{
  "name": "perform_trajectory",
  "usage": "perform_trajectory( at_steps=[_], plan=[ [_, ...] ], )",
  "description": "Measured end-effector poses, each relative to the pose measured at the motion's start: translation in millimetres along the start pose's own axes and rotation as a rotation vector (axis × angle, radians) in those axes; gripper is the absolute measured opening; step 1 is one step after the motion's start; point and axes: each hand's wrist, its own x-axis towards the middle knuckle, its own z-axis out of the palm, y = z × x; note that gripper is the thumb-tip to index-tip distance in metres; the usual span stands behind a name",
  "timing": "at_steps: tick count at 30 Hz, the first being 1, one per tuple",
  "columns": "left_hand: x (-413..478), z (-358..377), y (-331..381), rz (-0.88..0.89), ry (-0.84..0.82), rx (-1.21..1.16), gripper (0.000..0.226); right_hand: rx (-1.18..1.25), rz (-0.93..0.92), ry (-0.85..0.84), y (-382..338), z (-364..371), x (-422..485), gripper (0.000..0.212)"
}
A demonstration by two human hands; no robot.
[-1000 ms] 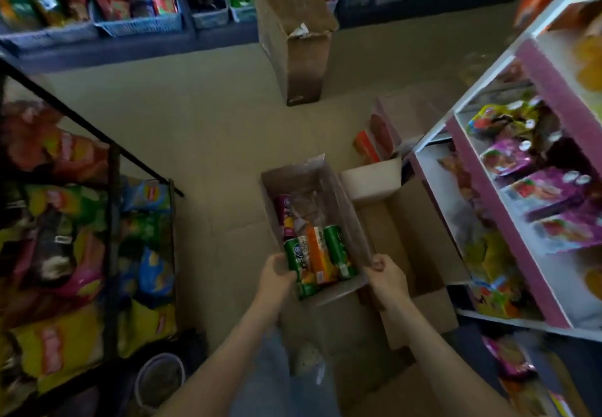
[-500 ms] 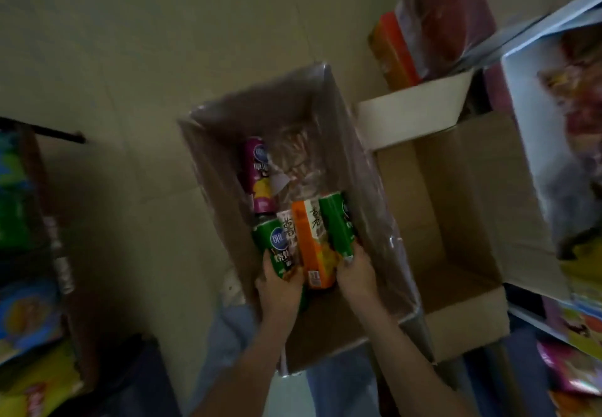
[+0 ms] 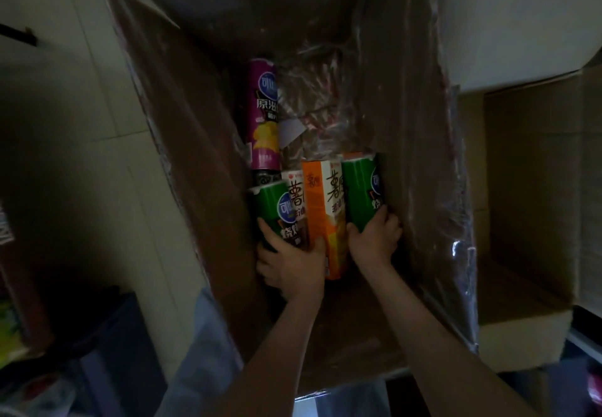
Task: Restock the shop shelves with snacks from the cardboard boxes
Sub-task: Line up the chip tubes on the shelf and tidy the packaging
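Both my hands are down inside a brown cardboard box lined with clear plastic. My left hand grips the lower end of a green chip can on the left, its thumb against the orange snack box. My right hand grips the bottom of a second green chip can on the right. Between the cans lie the orange box and a white and red snack box. A purple chip can lies further back in the box.
A second, empty cardboard box with a white flap stands open to the right. Crumpled clear wrapping fills the back of the first box. Tiled floor lies to the left, with a dark shelf rack at the left edge.
My head has moved down close to the box, which now fills the view. Both hands went from the box's rim into it and took hold of the green cans.
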Motion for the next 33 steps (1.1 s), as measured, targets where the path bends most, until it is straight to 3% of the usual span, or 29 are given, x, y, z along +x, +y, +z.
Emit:
perform_trajectory(
  at_steps=[6,9,12,15,20,33],
  plan=[
    [5.6,0.6,1.7,-0.045,-0.019,-0.051,0.101,-0.07,-0.001,0.091,-1.1,6.9,-5.0,0.08],
    [5.3,4.5,-0.5,-0.008,-0.045,-0.158,0.097,0.053,0.02,0.101,-2.1,11.8,-2.9,0.081],
    [6.2,6.3,-7.2,0.039,-0.039,-0.047,0.096,0.146,0.032,0.12,-0.9,13.4,2.6,0.081],
    [4.9,4.7,-12.7,0.124,-0.018,0.093,0.096,0.021,0.023,0.135,1.9,12.2,4.3,0.081],
    [1.9,-6.0,-11.7,0.191,-0.045,0.081,0.101,-0.121,-0.039,0.194,-0.4,14.4,-2.5,0.079],
    [-59.2,-79.0,5.6,0.258,-0.167,-0.249,0.104,-0.019,-0.152,0.224,-4.6,-48.9,-85.3,0.075]
  ],
)
